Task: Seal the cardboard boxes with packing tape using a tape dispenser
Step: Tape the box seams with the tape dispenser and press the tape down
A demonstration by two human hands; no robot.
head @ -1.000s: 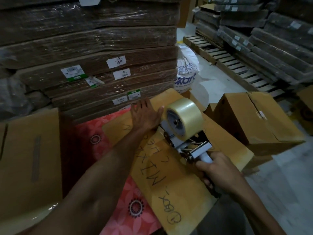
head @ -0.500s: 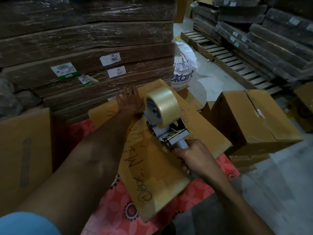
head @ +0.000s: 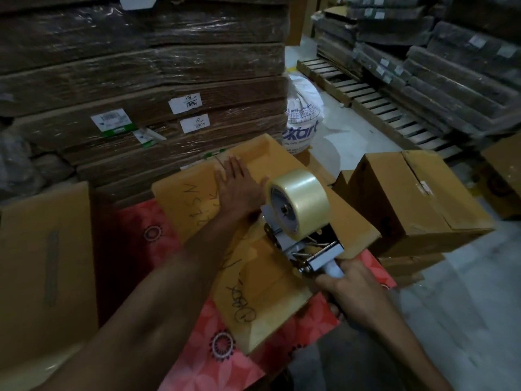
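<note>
A tan cardboard box [head: 265, 280] with black handwriting lies across a red flowered cloth [head: 225, 359]. My left hand [head: 236, 187] presses flat on its top near the far end, fingers spread. My right hand [head: 355, 289] grips the handle of a grey tape dispenser [head: 307, 244] that carries a big roll of clear packing tape [head: 301, 201]. The dispenser's front end rests on the box top, just right of my left wrist.
A tall stack of wrapped flat cardboard [head: 141, 94] rises behind the box. Another tan box [head: 417, 204] sits to the right, a flat box [head: 42, 266] to the left. A white sack [head: 303, 119], wooden pallets [head: 375, 103] and more cardboard bundles [head: 451, 66] stand beyond.
The dispenser has slid toward me along the box top with my right hand, while my left hand has stayed pressed on the far end. The view has shifted slightly.
</note>
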